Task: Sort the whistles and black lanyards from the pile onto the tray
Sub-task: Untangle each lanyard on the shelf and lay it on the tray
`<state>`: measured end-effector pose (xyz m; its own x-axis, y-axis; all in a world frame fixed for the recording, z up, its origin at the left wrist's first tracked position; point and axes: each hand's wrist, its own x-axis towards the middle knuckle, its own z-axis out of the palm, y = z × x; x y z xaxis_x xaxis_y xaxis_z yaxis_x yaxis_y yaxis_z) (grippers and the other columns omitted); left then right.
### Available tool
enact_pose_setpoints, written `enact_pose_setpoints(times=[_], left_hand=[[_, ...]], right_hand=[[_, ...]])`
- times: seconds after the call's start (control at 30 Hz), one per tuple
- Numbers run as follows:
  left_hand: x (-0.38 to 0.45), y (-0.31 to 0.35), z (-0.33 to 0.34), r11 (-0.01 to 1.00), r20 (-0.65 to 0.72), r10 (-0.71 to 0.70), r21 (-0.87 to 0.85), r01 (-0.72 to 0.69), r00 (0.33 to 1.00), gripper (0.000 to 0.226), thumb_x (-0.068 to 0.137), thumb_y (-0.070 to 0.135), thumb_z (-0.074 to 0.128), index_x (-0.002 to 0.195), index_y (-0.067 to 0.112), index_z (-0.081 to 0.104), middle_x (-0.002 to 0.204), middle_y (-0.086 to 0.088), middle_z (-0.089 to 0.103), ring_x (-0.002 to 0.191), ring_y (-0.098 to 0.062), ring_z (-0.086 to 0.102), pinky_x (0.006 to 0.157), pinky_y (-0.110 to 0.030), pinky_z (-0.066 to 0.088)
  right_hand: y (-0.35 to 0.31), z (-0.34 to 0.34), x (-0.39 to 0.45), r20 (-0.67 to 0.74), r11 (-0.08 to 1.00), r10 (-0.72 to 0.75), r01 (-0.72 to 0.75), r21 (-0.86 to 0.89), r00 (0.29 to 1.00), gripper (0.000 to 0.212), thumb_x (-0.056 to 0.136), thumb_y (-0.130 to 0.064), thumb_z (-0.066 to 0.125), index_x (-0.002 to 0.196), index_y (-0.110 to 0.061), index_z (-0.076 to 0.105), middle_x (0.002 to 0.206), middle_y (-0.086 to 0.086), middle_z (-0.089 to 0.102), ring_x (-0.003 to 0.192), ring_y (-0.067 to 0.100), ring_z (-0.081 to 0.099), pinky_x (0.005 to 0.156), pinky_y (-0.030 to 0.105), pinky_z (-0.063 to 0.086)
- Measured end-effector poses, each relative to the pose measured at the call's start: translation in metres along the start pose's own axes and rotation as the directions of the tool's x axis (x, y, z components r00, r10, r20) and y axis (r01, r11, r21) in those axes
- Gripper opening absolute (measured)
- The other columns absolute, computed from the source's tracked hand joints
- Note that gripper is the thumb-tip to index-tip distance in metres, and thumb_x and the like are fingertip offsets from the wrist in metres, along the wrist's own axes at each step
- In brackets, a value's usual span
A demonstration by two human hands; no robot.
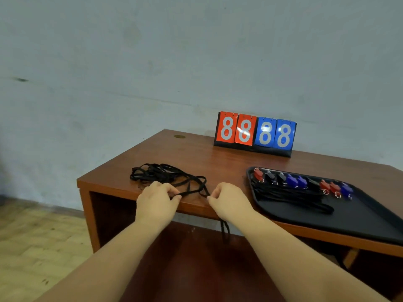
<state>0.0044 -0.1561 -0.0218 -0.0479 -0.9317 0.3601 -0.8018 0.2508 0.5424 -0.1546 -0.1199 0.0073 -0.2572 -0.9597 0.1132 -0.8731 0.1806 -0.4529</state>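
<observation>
Bench [218, 158], brown wood. Pile of black lanyards [165, 174], tangled, at front left. Left hand [156, 200]: fingers pinching one strand at the pile's near edge. Right hand [229, 201]: fingers pinching the same strand, its end hanging over the bench edge. Black tray [359, 216], right: row of red, black and blue whistles [301, 182], sorted lanyards [290, 196] just in front. Scoreboard [255, 134] behind, reading 8888.

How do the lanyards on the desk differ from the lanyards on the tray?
The lanyards on the desk lie in a loose tangle; the lanyards on the tray lie bunched together beside whistles. Both hands, left hand and right hand, pinch a desk strand; nothing touches the tray ones. All are black.
</observation>
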Motion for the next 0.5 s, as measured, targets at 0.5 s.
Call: enact_pose_setpoints(times=[0.5], left_hand=[[0.015,0.058,0.044,0.867,0.315,0.498,-0.191,-0.46,0.808,0.02,0.098,0.035,0.04,0.094,0.032,0.059,0.097,0.012,0.062,0.098,-0.012,0.053,0.088,-0.033,0.041]], right_hand=[[0.082,-0.08,-0.018,-0.104,0.997,0.001,0.006,0.071,0.995,0.005,0.088,-0.018,0.063,0.084,-0.021,0.064,0.078,-0.006,0.062,0.074,0.01,0.061,0.071,0.022,0.05]])
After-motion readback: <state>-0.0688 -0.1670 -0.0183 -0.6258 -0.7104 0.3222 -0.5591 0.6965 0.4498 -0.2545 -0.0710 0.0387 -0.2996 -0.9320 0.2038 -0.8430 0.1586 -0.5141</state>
